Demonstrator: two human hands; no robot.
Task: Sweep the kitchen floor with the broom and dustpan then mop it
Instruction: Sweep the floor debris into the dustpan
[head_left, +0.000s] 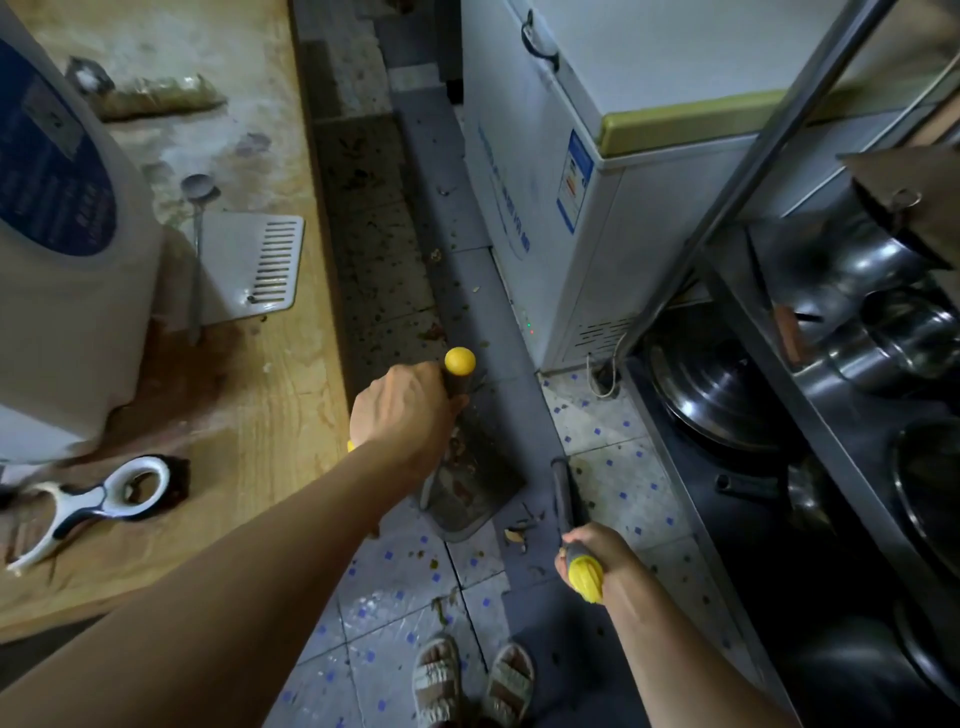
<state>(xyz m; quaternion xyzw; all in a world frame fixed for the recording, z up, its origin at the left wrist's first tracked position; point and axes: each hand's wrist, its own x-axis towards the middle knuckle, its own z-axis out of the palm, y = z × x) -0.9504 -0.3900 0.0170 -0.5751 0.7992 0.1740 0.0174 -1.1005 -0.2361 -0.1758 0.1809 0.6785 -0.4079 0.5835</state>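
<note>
**Dustpan and broom in the kitchen aisle**

My left hand is curled round the dark handle of the dustpan, just below its round yellow knob. The grey pan sits on the floor in the middle of the narrow aisle, with brown scraps lying in it. My right hand grips the broom near its ribbed yellow end, and the dark shaft runs away from me toward the near right corner of the pan. I cannot see the bristles.

Dry leaves and crumbs lie on the blue-dotted tiles just beside the pan, and more litter is scattered along the darker strip of floor farther off. My sandalled feet stand at the near edge.

On the left, the wooden counter carries a white appliance, a white slotted spatula, a metal spoon and a white peeler. On the right stands a white chest freezer with a small green light low on its near corner. Nearer on the right, a metal rack holds steel pots and pans.
</note>
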